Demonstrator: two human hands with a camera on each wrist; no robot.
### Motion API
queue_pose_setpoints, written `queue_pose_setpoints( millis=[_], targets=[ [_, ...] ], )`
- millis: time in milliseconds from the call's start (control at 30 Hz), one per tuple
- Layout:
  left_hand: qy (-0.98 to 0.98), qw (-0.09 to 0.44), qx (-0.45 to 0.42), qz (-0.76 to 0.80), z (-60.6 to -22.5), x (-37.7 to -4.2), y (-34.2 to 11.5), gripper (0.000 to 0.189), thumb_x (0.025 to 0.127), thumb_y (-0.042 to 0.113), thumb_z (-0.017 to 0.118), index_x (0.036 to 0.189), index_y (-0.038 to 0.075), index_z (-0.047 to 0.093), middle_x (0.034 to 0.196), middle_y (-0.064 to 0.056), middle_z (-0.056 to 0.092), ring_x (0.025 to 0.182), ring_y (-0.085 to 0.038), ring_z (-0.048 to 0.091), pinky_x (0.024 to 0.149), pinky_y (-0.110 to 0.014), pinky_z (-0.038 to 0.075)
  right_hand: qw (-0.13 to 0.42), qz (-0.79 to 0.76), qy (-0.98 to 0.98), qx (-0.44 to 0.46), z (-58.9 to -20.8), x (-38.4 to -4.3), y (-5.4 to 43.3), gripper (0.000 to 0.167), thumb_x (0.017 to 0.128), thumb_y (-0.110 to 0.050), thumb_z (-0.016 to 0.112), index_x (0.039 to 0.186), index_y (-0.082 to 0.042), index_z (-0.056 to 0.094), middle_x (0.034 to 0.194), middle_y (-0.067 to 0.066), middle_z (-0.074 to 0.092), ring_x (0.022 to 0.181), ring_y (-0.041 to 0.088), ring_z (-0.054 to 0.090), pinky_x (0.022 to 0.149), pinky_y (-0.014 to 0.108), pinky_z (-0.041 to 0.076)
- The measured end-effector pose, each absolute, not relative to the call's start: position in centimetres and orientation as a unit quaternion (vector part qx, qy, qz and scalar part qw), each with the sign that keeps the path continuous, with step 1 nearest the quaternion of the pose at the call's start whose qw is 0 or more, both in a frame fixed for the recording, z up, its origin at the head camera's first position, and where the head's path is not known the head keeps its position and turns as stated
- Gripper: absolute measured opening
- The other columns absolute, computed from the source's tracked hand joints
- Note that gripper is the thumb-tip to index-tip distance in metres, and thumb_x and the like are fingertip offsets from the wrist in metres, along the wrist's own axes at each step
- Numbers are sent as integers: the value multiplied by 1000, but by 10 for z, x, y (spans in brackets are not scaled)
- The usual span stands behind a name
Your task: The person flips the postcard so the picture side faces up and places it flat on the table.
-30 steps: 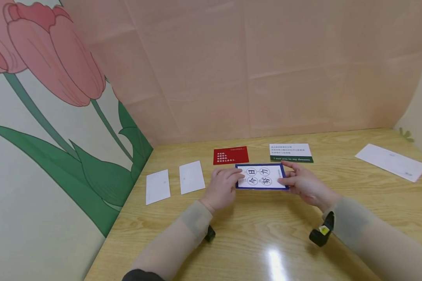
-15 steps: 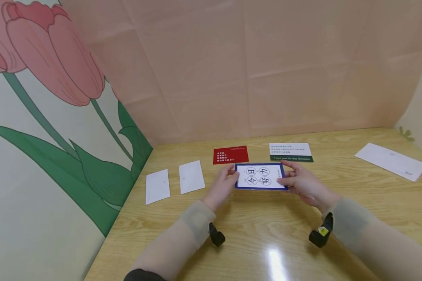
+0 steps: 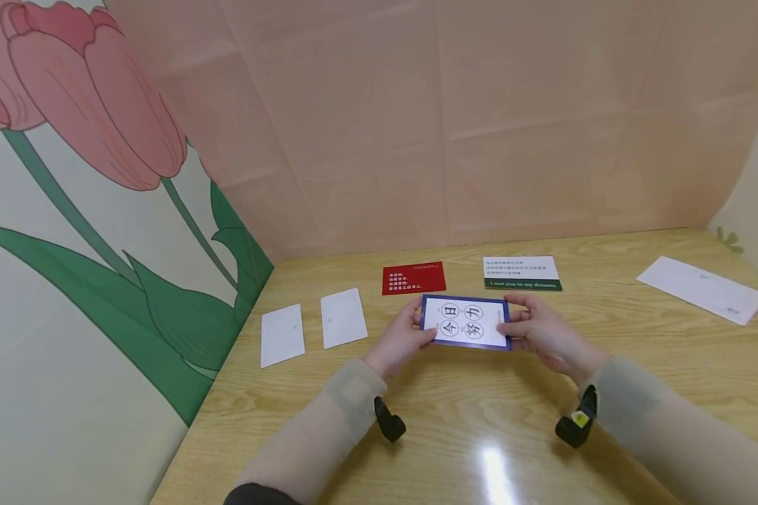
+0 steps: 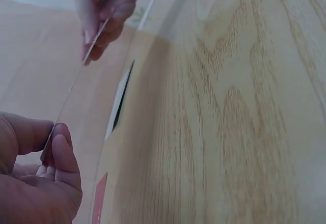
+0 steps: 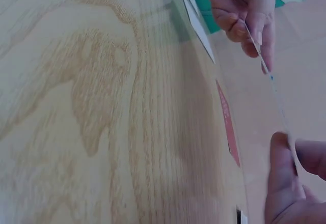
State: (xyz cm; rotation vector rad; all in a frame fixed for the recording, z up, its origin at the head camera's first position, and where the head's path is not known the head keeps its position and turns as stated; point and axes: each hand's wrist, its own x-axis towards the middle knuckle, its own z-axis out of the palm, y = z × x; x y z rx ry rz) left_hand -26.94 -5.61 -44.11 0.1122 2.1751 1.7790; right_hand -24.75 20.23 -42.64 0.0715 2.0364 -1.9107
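A white card with a blue border and circled black characters (image 3: 486,328) is held above the table between both hands. My left hand (image 3: 399,339) pinches its left end, thumb on the printed face and fingers behind. At the opposite end my right hand (image 3: 546,331) pinches it the same way. Seen edge-on in the left wrist view, the thin card (image 4: 69,92) stands off the tabletop. The right wrist view likewise shows the card's edge (image 5: 277,98) spanning the two hands.
Behind the held card lie a red card (image 3: 413,278) and a white-and-green card (image 3: 522,272). Two white cards (image 3: 282,335) lie at the left. A long white card (image 3: 701,289) is at the far right. Walls border the wooden table (image 3: 455,407) at the back and left.
My left hand has gone from touching the card's top to pinching its left end, thumb now on the face. The card has tilted slightly. The right hand has barely moved.
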Motion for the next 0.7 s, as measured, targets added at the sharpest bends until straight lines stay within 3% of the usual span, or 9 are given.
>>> queue_pose_setpoints(
  millis=[167, 267, 500, 700],
  targets=[
    [791, 156, 40, 591, -446, -275, -60, 51, 93, 13, 64, 142, 21, 49, 112, -2, 56, 98, -17, 57, 86, -31, 51, 177, -635, 752, 9, -432, -247, 207, 53, 96, -11, 58, 138, 10, 32, 115, 18, 56, 92, 22, 61, 83, 38, 53],
    [829, 138, 49, 540, -448, -278, -62, 36, 94, 14, 63, 129, 21, 61, 111, 4, 58, 98, -15, 55, 86, -32, 49, 189, -593, 783, 3, -435, -246, 210, 42, 96, -13, 58, 127, 12, 46, 109, 17, 64, 90, 23, 63, 82, 39, 53],
    [897, 116, 60, 422, -449, -288, -56, 29, 89, 21, 70, 116, 33, 68, 109, 13, 60, 105, -12, 54, 94, -33, 46, 216, -467, 857, -18, -435, -238, 202, 33, 90, -22, 67, 117, -3, 62, 102, 7, 64, 89, 23, 57, 78, 36, 49],
    [920, 117, 83, 366, -452, -296, -44, 31, 89, 20, 70, 117, 31, 68, 108, 12, 60, 106, -12, 53, 97, -35, 44, 179, -347, 913, -118, -434, -225, 182, 23, 87, -21, 71, 108, -13, 67, 97, -1, 64, 88, 18, 55, 80, 39, 47]
  ],
)
